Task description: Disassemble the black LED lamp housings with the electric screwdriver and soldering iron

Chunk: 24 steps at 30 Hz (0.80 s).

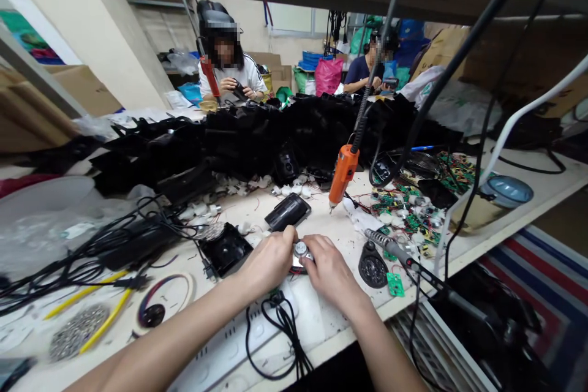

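Observation:
My left hand (272, 259) is closed, with thumb and fingers pinched at the left side of a small round metal part (301, 249) that looks like a speaker with its magnet upward. Around the right side of the same part curl the fingers of my right hand (331, 266), thumb near its front edge. Red wire shows beneath it; the rest is hidden by the fingers. A black plastic housing (225, 249) lies left of my left hand, and a closed black shell (288, 212) lies just beyond both hands. A black cable (285, 337) is bunched in front of me.
An orange electric screwdriver (343, 174) hangs over the table. A soldering iron (399, 251) reaches in from the right, by a black oval grille (372, 266) and green circuit boards (408, 211). Yellow-handled pliers (105, 321) surround screws (78, 331). Black shells (257, 135) pile up before two co-workers.

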Each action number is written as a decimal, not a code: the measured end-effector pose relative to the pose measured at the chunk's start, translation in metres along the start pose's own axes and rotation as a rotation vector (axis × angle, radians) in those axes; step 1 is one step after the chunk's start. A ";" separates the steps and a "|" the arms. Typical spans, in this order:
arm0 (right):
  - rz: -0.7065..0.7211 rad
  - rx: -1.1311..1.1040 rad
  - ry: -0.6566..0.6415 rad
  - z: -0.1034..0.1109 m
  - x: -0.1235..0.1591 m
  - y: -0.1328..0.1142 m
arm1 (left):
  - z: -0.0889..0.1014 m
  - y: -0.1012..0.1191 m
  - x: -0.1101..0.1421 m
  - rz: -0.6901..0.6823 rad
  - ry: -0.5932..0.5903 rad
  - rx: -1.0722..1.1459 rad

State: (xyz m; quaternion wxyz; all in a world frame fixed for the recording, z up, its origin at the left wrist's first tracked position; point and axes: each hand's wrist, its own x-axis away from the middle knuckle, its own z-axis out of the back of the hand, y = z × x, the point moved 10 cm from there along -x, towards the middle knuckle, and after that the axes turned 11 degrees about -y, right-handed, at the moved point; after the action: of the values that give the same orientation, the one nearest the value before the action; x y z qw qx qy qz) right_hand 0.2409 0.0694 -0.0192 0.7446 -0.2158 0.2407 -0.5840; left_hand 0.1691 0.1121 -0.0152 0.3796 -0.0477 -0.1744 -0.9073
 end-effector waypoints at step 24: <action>-0.053 0.060 -0.019 -0.003 0.000 -0.006 | -0.007 0.000 -0.004 0.083 -0.083 0.070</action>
State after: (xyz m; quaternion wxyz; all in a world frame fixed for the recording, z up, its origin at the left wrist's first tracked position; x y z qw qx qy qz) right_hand 0.2350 0.0682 -0.0178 0.7371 -0.2052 0.2103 -0.6086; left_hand 0.1719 0.1119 -0.0229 0.4109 -0.0791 -0.2195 -0.8813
